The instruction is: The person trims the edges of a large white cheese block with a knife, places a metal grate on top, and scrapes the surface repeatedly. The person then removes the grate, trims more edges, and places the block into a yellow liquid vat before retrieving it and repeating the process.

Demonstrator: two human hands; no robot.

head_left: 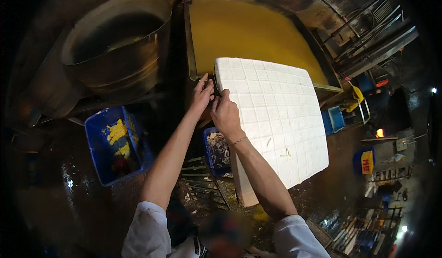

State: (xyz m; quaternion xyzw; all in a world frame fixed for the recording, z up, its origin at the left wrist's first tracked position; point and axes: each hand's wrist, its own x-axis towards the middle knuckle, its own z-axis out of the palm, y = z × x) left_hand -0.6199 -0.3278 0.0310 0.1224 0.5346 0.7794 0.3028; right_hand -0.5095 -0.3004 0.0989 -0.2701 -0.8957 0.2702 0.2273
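Note:
A large white slab (pixel 276 120), its top pressed with a grid of lines, lies tilted in front of me and overlaps the near edge of a tank of yellow liquid (pixel 248 23). My right hand (pixel 226 117) is closed at the slab's left edge, thumb up, its forearm passing over the slab's near left part. Close beside it, my left hand (pixel 202 94) has bent fingers near the tank's front corner. Whatever lies between the fingers of both hands is dark and too small to make out.
A big round metal vat (pixel 115 69) stands at the left. Below it sits a blue crate (pixel 99 152) with yellow pieces. Another blue crate (pixel 207 143) holds pale scraps beside a metal rack (pixel 205 179). The floor (pixel 73 202) looks wet. Poles and crates line the right side.

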